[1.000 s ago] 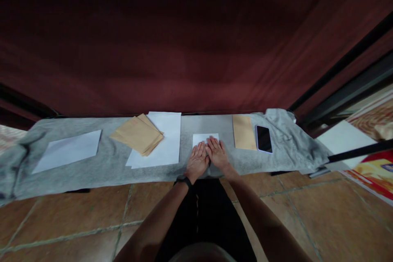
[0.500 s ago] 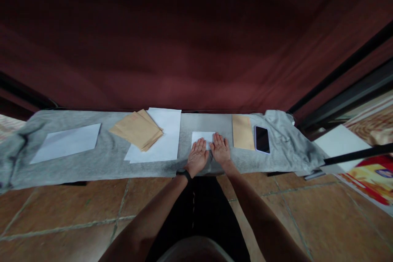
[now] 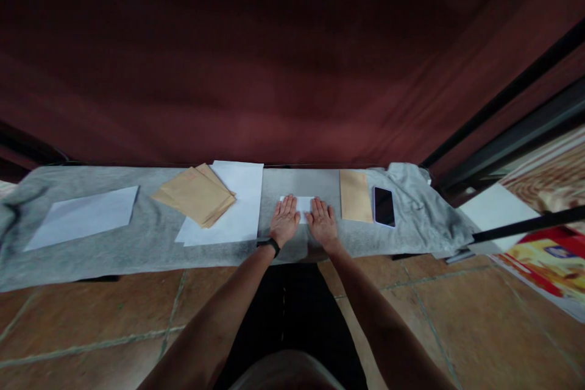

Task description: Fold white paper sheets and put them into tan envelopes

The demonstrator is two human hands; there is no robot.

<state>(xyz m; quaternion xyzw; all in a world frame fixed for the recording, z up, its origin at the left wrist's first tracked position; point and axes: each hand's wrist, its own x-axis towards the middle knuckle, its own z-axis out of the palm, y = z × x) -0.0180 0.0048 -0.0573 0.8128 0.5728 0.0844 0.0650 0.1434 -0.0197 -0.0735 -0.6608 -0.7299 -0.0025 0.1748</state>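
Nearest in my head view, a black band [image 3: 269, 245] is circling the left wrist. The left hand [image 3: 284, 219] is lying flat, palm down, fingers close together; the right hand [image 3: 322, 223] is lying flat too, fingers slightly spread. Neither is pinching anything.

Both are resting on a small white paper rectangle [image 3: 304, 208], one at each side, on grey fabric [image 3: 301, 181]. I am judging it folded already and being smoothed; layers too small to tell.

To the right, a flat tan paper envelope [image 3: 356, 196] is lying near a dark-screened phone in a pale purple case [image 3: 384, 207]. Nothing is poking out; contents I cannot tell.

To the left, fanned tan paper envelopes [image 3: 195, 196] are partly covering large white paper sheets [image 3: 247, 207]; contents hidden. Farther left, another large white sheet [image 3: 86, 216] is lying apart. I am counting these large sheets as unworked.

Beyond, a dark red panel [image 3: 274, 103] is standing.
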